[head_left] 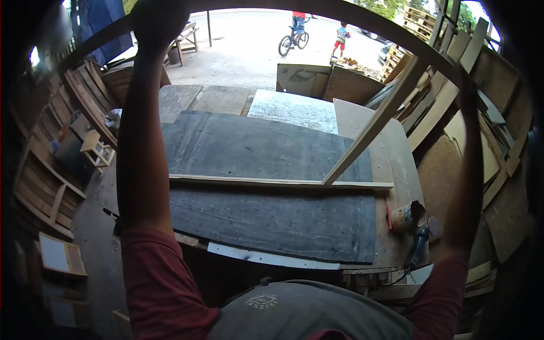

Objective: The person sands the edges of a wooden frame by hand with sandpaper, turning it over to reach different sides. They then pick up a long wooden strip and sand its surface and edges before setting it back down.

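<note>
A wooden frame of long strips is held upright over the table. Its top strip [306,7] arches across the upper view, and its lower strip [255,181] rests on a dark board [272,221]. A slanting wooden crosspiece [374,122] links the two. My left hand [160,25], raised high and in shadow, is closed around the top strip toward its left end. My right hand [467,90] is up at the strip's right end and appears closed on it, though its fingers are dark and partly hidden.
An angle grinder [419,246] and a can [403,215] sit at the table's right edge. Wood offcuts [442,107] lean at right, and a small wooden stool [97,149] stands at left. Outside are a cyclist [298,25] and another person [341,41].
</note>
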Available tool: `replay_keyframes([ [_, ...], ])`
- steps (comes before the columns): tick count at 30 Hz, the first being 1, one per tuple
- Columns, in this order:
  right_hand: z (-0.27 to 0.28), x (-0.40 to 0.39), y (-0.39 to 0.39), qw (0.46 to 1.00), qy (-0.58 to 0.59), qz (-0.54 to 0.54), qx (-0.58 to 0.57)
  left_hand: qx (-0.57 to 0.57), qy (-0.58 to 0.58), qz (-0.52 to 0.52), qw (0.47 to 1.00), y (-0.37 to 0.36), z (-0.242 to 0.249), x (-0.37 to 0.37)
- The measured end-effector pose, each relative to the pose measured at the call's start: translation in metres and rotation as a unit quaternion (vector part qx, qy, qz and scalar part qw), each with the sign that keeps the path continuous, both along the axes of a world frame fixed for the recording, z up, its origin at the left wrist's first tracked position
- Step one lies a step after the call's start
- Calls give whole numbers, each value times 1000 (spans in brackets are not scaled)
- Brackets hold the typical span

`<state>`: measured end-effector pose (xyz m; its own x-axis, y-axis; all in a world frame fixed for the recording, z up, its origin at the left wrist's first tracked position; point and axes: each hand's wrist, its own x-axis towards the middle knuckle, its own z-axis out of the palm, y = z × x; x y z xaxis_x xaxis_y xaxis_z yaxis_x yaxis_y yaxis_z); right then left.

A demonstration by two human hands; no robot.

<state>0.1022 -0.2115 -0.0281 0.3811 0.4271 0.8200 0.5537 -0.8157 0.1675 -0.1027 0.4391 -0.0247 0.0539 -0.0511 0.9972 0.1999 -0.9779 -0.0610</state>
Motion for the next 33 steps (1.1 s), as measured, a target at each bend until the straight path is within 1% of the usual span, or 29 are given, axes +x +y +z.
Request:
replay_keyframes([
  [1, 2, 34, -80, 989, -77, -92, -85, 19, -21, 32, 999, 4, -1, 1],
  [2, 4, 65, -158, 960, -156, -171, -157, 37, -41, 66, 996, 6, -3, -1],
  [3, 10, 82, -210, 957, -100, -236, -136, 33, -41, 72, 996, 4, -4, -6],
  [4, 15, 96, -246, 940, -66, -305, -137, 18, -32, 64, 997, -1, -3, -11],
  [5, 19, 115, -261, 961, -58, -247, -108, 3, -22, 54, 998, -4, -2, -14],
  [6, 22, 133, -273, 978, -49, -188, -81, 64, -13, 104, 992, 8, -4, -10],
  [7, 21, 130, -259, 968, -20, -234, -85, 67, -11, 103, 992, 4, -4, -13],
  [8, 13, 128, -243, 968, -17, -235, -83, 24, 1, 73, 997, -1, -4, -16],
  [9, 9, 127, -221, 967, -121, -182, -130, -19, 9, 45, 999, -4, -2, -18],
  [10, 11, 124, -190, 950, -227, -123, -176, -19, 4, 47, 999, -3, -1, -16],
  [11, 3, 92, -147, 959, -168, -176, -143, -6, -4, 51, 999, 0, -3, -12],
  [12, 4, 76, -141, 959, -173, -172, -142, 8, -13, 55, 998, 2, -3, -10],
  [13, 4, 67, -140, 995, -50, -88, 24, 9, -18, 60, 998, 1, 0, -13],
  [14, 0, 61, -137, 979, 83, -2, 188, 12, -30, 54, 998, -2, -2, -15],
  [15, -6, 114, -225, 990, -77, -118, -29, 15, -40, 46, 998, -4, -4, -16],
  [16, -3, 119, -226, 990, -77, -119, -28, 16, -41, 46, 998, -4, -3, -15],
  [20, 3, 121, -220, 990, 15, -59, 129, 38, -32, 55, 997, 1, -6, -15],
  [22, -1, 68, -142, 951, 117, -15, 285, 11, -36, 51, 998, 2, -5, -12],
  [23, -9, 60, -135, 952, 116, -16, 284, 10, -37, 51, 998, 4, -5, -10],
  [24, -17, 60, -133, 990, 5, -8, 141, 14, -35, 56, 998, 5, -6, -9],
  [25, -20, 61, -130, 994, -107, 1, -4, 19, -35, 63, 997, 5, -4, -8],
  [26, -18, 57, -132, 995, -105, -2, -1, 22, -33, 60, 997, 5, -4, -6],
  [27, -11, 58, -147, 989, 37, 14, 145, 11, -29, 51, 998, -1, -4, -9],
  [28, 0, 69, -169, 943, 172, 31, 284, -2, -29, 44, 999, -4, -3, -11],
  [29, 1, 121, -257, 985, 85, -28, 147, -4, -28, 43, 999, -5, -2, -11],
  [30, 8, 100, -234, 961, 155, -13, 227, -8, -21, 24, 999, -6, -2, -12],
  [31, 14, 77, -208, 926, 224, 2, 303, -12, -13, 6, 1000, -6, -3, -13],
  [32, 12, 80, -195, 927, 224, 1, 302, -14, -13, 6, 1000, -4, -3, -13],
  [33, 6, 92, -186, 939, 173, 25, 297, -6, -17, 26, 999, -2, -3, -11],
])
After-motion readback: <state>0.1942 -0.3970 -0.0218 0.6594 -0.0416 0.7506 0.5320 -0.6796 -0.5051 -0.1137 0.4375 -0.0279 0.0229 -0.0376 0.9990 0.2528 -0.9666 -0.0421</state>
